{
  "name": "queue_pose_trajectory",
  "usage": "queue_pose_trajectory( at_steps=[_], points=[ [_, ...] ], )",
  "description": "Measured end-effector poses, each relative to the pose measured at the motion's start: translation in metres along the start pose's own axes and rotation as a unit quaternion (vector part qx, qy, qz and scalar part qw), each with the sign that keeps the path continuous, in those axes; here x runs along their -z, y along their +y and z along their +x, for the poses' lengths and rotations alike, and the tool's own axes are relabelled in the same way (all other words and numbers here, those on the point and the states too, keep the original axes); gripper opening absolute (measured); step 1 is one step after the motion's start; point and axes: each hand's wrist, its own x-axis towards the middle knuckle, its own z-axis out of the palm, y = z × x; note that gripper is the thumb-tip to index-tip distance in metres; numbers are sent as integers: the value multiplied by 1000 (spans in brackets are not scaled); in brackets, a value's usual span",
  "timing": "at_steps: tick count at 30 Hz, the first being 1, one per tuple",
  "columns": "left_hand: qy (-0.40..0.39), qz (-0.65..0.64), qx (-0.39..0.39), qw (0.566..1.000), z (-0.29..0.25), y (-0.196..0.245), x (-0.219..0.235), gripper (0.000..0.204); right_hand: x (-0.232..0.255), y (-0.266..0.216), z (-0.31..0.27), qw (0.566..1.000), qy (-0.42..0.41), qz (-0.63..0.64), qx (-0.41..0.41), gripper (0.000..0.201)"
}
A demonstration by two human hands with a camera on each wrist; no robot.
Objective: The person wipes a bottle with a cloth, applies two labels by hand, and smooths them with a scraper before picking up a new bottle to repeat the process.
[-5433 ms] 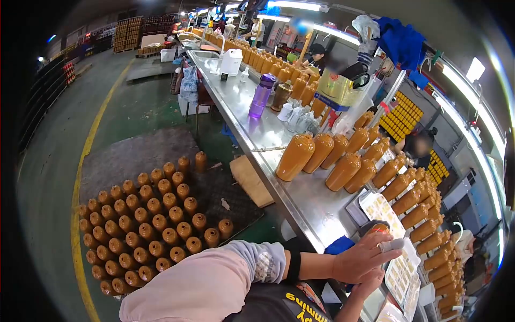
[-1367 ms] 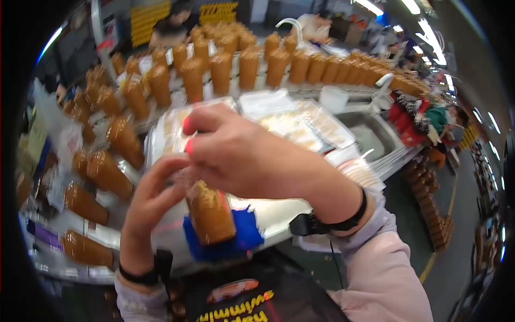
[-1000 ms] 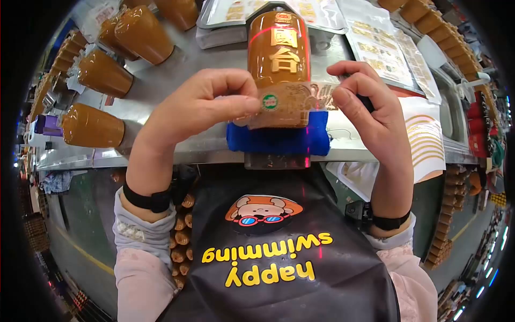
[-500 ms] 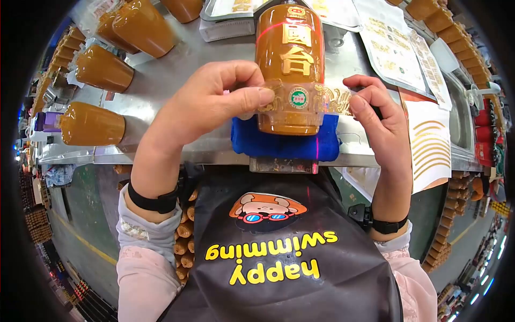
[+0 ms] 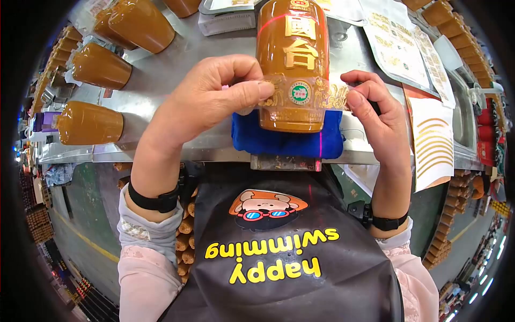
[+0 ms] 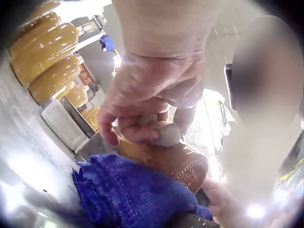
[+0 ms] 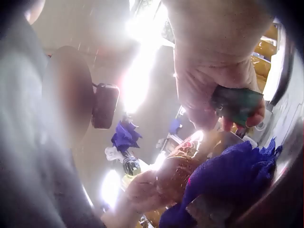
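Observation:
A glossy brown bottle (image 5: 292, 40) with raised gold characters lies on a folded blue cloth (image 5: 332, 137), its base toward the person. Across its lower part runs a clear sticker strip (image 5: 322, 95) with gold patterns and a round green emblem. In the head view the left hand (image 5: 206, 99) pinches the strip's left end between thumb and forefinger. The right hand (image 5: 378, 110) pinches the right end, just off the bottle's side. A dark green piece (image 7: 237, 105) sits in the right hand's curled fingers in the right wrist view. Pale finger covers (image 6: 167, 134) show on the left hand.
Several more brown bottles (image 5: 91, 123) stand at the left of the steel table (image 5: 214, 150). Sticker sheets (image 5: 397, 51) lie at the back right, near a sink (image 5: 464, 126). A sheet of gold arcs (image 5: 432, 142) overhangs the front edge.
The head view has swung from the aisle to the bottle, and the hands have drawn apart with the strip between them. The emblem has shifted right, to about the bottle's middle.

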Motion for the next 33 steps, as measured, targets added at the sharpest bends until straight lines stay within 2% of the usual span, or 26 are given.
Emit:
queue_pose_trajectory(
  at_steps=[13, 19, 22, 25, 26, 29, 33],
  points=[
    [31, 49, -10, 998, -1, 0, -5, 23, -2, 8, 0, 1000, -5, -14, 12, 17],
    [52, 91, -11, 994, -2, 2, -7, 24, -3, 16, 1, 1000, -14, -9, -16, 17],
    [51, 107, -14, 993, -1, 1, -6, 24, -3, 14, 3, 995, 41, -95, 10, 27],
    [38, 90, -18, 995, -1, 0, -6, 24, -10, 1, 3, 999, -20, -19, -17, 41],
    [32, 80, -21, 996, -1, 1, -5, 24, -14, 0, 4, 999, -42, 19, -16, 52],
    [28, 80, -24, 996, -1, 0, -4, 24, -23, 2, 6, 999, -39, 18, -1, 58],
    [34, 88, -24, 995, -1, -1, -4, 25, -25, 1, 6, 997, -45, 51, -40, 67]
  ],
)
